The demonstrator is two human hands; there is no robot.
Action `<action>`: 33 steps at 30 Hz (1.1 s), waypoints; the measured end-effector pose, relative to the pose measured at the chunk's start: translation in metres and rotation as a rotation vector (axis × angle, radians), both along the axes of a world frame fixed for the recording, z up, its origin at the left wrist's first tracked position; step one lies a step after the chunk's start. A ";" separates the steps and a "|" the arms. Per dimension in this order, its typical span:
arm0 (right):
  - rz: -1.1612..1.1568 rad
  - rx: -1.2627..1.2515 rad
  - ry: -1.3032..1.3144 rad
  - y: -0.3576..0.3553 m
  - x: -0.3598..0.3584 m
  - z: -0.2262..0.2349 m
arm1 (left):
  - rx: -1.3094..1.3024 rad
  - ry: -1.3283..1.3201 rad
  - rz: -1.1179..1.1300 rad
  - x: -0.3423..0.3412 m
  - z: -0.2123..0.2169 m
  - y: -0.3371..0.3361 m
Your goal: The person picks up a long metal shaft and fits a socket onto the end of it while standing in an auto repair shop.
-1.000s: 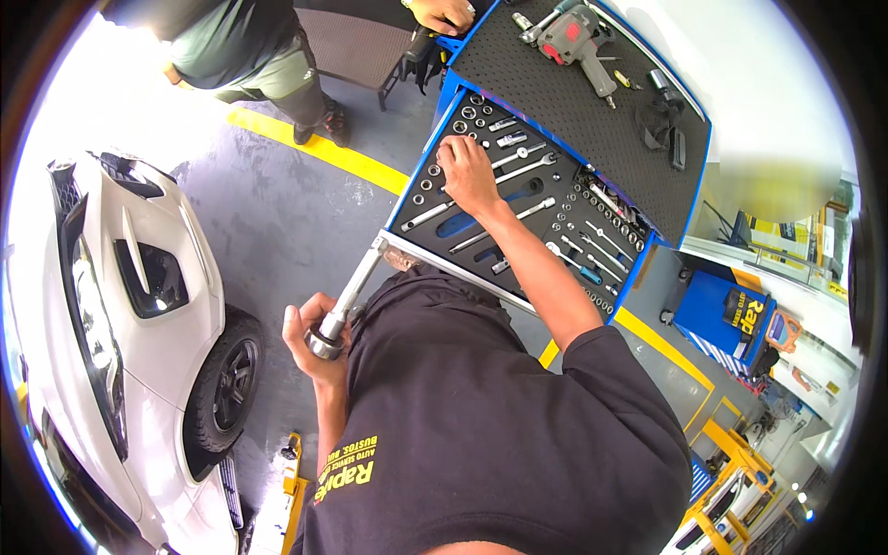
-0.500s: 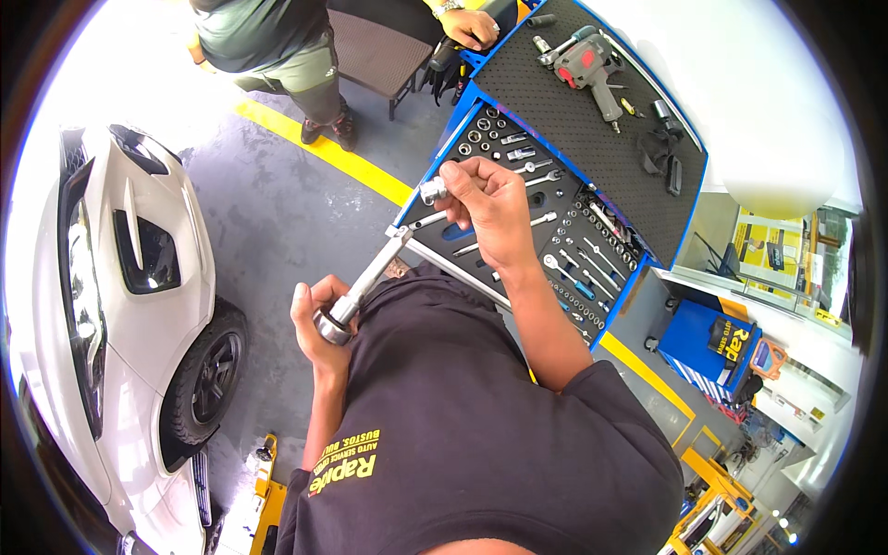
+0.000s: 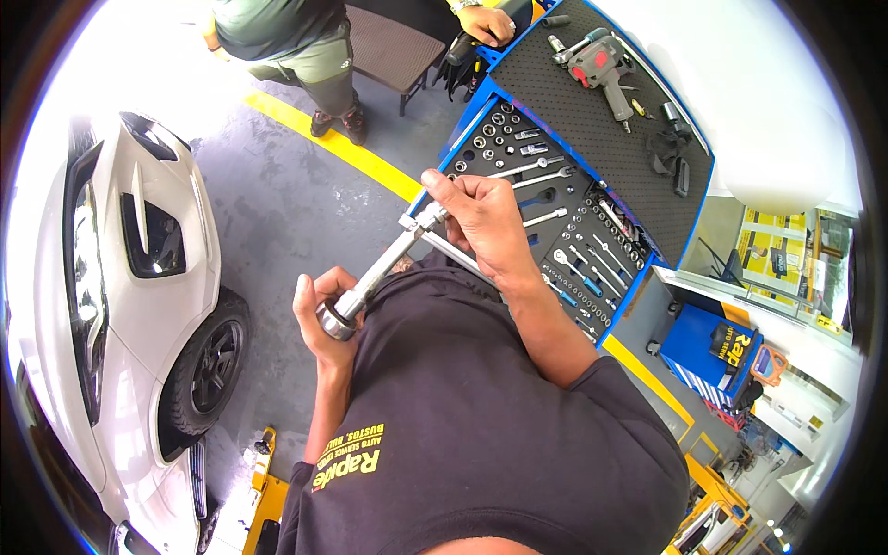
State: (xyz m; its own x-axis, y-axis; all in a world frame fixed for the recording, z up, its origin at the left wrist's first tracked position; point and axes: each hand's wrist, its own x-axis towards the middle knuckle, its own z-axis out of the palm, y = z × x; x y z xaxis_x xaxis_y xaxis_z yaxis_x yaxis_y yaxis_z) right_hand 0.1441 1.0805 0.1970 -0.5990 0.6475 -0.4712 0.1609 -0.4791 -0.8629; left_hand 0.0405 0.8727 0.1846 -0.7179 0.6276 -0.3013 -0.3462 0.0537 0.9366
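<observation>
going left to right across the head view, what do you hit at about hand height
white car → left hand → ratchet → right hand → socket tray → blue box

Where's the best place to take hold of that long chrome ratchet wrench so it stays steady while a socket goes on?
Probably the bare middle of the ratchet wrench shaft, coming from the floor side. It slants up to the right; the left hand wraps its round lower end and the right hand pinches the top end, so only the smooth straight mid-section is free.
</observation>
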 end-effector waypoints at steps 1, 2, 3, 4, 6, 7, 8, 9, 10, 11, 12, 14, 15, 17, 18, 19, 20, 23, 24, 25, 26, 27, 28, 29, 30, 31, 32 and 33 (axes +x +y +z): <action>0.056 0.006 0.007 0.007 0.001 0.000 | 0.001 0.007 0.017 0.001 -0.002 0.005; 0.107 0.008 0.017 0.008 0.002 0.001 | 0.000 0.017 0.030 0.001 -0.002 0.004; 0.159 0.011 0.027 0.008 0.002 0.001 | -0.001 0.026 0.043 0.000 -0.002 0.002; 0.183 -0.038 0.100 0.006 0.003 -0.001 | 0.023 0.023 0.032 -0.001 -0.003 0.000; 0.234 -0.129 0.243 0.003 0.006 -0.006 | 0.082 0.013 0.012 -0.005 -0.003 -0.004; 0.238 -0.098 0.266 0.002 0.008 -0.005 | 0.102 0.022 -0.001 -0.006 -0.001 -0.005; 0.239 -0.062 0.289 0.003 0.010 -0.003 | 0.126 0.030 -0.017 -0.007 0.002 -0.003; 0.239 -0.026 0.311 0.003 0.012 0.000 | 0.150 0.039 -0.036 -0.008 0.003 -0.002; 0.265 0.015 0.324 0.002 0.014 0.005 | 0.150 0.099 -0.049 -0.010 0.002 -0.005; 0.290 0.064 0.329 0.004 0.018 0.013 | 0.180 0.117 -0.064 -0.009 0.007 -0.003; 0.314 0.113 0.333 0.006 0.021 0.019 | 0.223 0.116 -0.110 -0.011 0.010 -0.004; 0.397 0.343 0.313 0.010 0.026 0.018 | 0.280 0.142 -0.138 -0.007 0.020 0.000; 0.429 0.392 0.282 0.011 0.029 0.025 | 0.284 0.092 -0.115 -0.004 0.022 -0.001; 0.438 0.581 0.317 0.005 0.032 0.028 | 0.283 0.075 -0.034 0.000 0.026 -0.003; 0.476 0.667 0.365 0.003 0.034 0.031 | 0.305 0.084 -0.041 0.004 0.030 0.000; 0.515 0.753 0.411 0.000 0.036 0.034 | 0.326 0.093 -0.047 0.008 0.035 0.002; 0.576 0.721 0.433 -0.004 0.038 0.042 | 0.292 0.087 -0.111 0.009 0.038 -0.001; 0.652 0.659 0.482 -0.004 0.038 0.065 | 0.292 0.087 -0.200 0.010 0.043 -0.007; 0.706 0.636 0.516 -0.007 0.039 0.066 | 0.275 0.088 -0.224 0.010 0.045 -0.010; 0.762 0.612 0.550 -0.009 0.041 0.067 | 0.252 0.084 -0.249 0.009 0.049 -0.012; 0.815 0.586 0.579 -0.012 0.044 0.067 | 0.228 0.077 -0.278 0.007 0.053 -0.014; 0.839 0.579 0.566 -0.015 0.046 0.068 | 0.204 0.070 -0.306 0.006 0.058 -0.016; 0.865 0.571 0.553 -0.017 0.048 0.070 | 0.161 0.106 -0.331 0.005 0.062 -0.016; 0.896 0.562 0.538 -0.018 0.049 0.073 | 0.156 0.117 -0.359 0.005 0.061 -0.017; 0.956 0.566 0.468 -0.017 0.046 0.092 | 0.151 0.129 -0.385 0.004 0.059 -0.016; 0.954 0.541 0.506 -0.017 0.045 0.087 | 0.146 0.140 -0.410 0.003 0.058 -0.015; 0.952 0.512 0.546 -0.018 0.044 0.078 | 0.139 0.130 -0.435 0.000 0.059 -0.012; 0.951 0.483 0.586 -0.015 0.042 0.074 | 0.155 0.108 -0.401 -0.004 0.053 -0.012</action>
